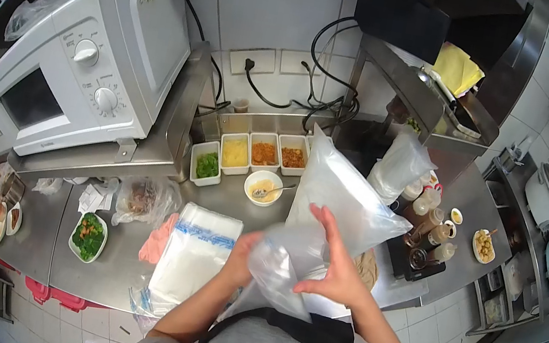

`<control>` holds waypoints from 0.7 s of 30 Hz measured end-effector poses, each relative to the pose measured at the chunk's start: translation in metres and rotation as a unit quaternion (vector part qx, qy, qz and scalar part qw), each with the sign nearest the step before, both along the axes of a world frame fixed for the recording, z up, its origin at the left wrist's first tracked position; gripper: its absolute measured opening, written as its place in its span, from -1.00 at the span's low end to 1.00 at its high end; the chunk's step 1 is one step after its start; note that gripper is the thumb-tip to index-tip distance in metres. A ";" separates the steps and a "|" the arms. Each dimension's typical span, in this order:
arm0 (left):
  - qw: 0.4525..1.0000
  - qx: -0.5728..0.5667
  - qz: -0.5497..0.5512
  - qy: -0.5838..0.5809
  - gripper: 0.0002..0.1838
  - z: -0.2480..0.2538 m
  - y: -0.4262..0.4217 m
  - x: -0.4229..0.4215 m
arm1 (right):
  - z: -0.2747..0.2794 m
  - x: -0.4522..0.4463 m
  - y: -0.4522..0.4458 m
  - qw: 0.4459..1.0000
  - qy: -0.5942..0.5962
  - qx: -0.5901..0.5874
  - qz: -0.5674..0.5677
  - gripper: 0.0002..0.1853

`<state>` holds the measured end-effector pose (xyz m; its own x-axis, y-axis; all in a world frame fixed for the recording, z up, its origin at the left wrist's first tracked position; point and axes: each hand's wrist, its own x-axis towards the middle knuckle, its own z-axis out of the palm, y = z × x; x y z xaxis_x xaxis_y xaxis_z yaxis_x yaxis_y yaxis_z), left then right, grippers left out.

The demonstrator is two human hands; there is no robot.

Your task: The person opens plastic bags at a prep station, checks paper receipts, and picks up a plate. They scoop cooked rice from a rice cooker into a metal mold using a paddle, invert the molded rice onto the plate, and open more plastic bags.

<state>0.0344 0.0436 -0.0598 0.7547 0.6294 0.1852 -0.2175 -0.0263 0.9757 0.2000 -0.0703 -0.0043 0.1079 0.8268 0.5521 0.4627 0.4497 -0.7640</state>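
Note:
My left hand [243,259] is closed at the side of a crumpled clear plastic bag [275,255] in front of my chest; its fingertips are partly hidden behind the film. On the bag's other side my right hand [337,273] is open, thumb and fingers spread apart. Just beyond both hands lies a large whitish translucent plastic bag [344,190], its corners pointing up and to the right. A flat stack of plastic bags with a blue printed band [195,253] rests left of my left hand, beside a pink cloth [158,239].
A white microwave [88,68] stands on a raised shelf at left. Several white containers of chopped food [263,153] line the back, with a bowl and spoon [263,188] before them. Sauce bottles [431,230] stand at right. A dish of greens [88,237] sits at left.

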 end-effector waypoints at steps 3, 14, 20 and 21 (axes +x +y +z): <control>0.913 -0.347 -0.146 -0.156 -0.66 -0.024 0.024 0.012 | -0.001 0.005 0.003 0.989 0.084 -0.117 0.044 -0.06; 0.907 -0.304 -0.176 -0.232 -0.16 -0.006 0.040 -0.015 | -0.005 0.013 -0.011 0.970 0.048 -0.116 -0.209 -0.80; 0.983 -0.167 0.057 -0.048 -0.46 -0.003 0.045 -0.018 | -0.016 0.023 -0.023 0.972 0.009 -0.125 -0.198 -0.74; 0.977 -0.187 0.079 -0.067 -0.52 -0.008 0.047 -0.020 | -0.017 0.024 -0.025 0.971 0.054 -0.131 -0.194 -0.73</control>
<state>0.0140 0.0908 -0.0681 0.6274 0.7786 0.0100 -0.3662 0.2837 0.8862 0.2242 -0.0957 -0.0210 0.4842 0.8231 0.2967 0.4700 0.0413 -0.8817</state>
